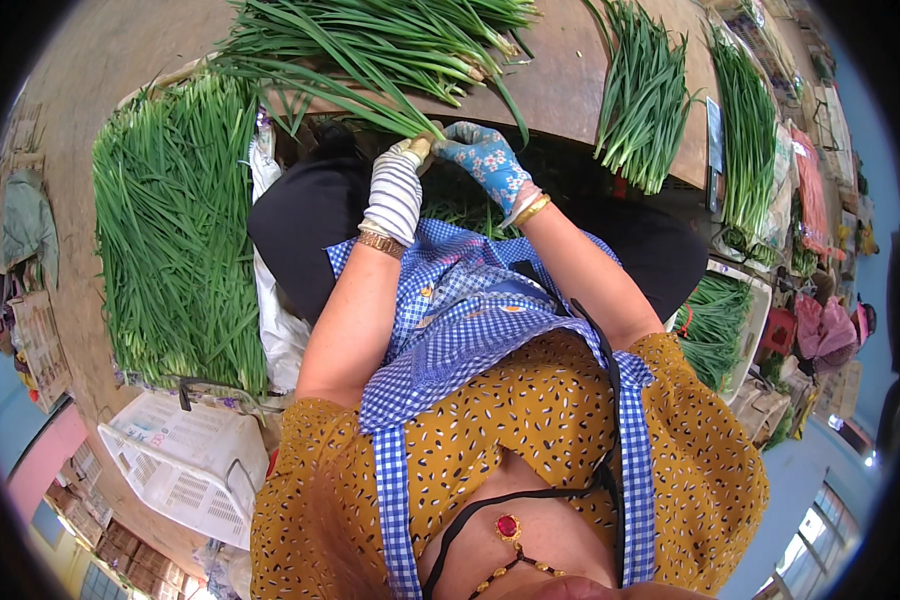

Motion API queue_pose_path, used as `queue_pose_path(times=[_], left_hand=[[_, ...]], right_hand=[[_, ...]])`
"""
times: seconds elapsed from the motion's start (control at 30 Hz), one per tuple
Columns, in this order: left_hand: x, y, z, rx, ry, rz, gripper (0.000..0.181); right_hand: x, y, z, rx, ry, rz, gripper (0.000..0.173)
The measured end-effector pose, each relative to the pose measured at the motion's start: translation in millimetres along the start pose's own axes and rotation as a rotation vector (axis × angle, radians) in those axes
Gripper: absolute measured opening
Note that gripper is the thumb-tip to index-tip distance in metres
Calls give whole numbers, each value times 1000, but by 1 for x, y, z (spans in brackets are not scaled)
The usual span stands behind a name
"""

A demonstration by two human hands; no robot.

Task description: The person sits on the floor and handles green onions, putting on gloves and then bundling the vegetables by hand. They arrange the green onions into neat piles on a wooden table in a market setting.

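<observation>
In a white glove with a dark-striped cuff, my left hand (401,176) grips the pale lower ends of a few long green chive-like stalks (390,109). My right hand (487,161), gloved in blue floral fabric, pinches the same ends, and its fingertips meet those of the left. The leaves of these stalks run up and left, over a large loose pile of similar greens (375,45) on the brown board (562,75). Below both hands, between my knees, lie scattered green leaves (465,214), partly hidden by the apron (465,300).
A crate packed with greens (180,232) stands at my left, above a white plastic crate (187,457). Rightward on the board lies a bunch (641,105); beyond it are a broad-bladed knife (713,150) and another bunch (746,135). A white basket (750,337) holds more greens by my right knee.
</observation>
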State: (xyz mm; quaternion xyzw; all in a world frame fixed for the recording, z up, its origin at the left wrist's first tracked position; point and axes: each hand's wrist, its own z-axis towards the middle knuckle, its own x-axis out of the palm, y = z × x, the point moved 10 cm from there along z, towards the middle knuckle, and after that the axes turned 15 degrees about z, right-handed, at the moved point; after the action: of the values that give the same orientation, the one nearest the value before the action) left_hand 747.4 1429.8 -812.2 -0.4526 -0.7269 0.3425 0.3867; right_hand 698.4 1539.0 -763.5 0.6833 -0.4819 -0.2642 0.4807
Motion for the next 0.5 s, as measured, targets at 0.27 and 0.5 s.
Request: queue_pose_path(times=[0.27, 0.5], left_hand=[[7, 30, -8, -138, -75, -209, 33], [47, 144, -8, -697, 298, 300, 32]], right_hand=[[0, -20, -4, 91, -101, 506, 16], [-14, 4, -17, 210, -40, 458, 22]])
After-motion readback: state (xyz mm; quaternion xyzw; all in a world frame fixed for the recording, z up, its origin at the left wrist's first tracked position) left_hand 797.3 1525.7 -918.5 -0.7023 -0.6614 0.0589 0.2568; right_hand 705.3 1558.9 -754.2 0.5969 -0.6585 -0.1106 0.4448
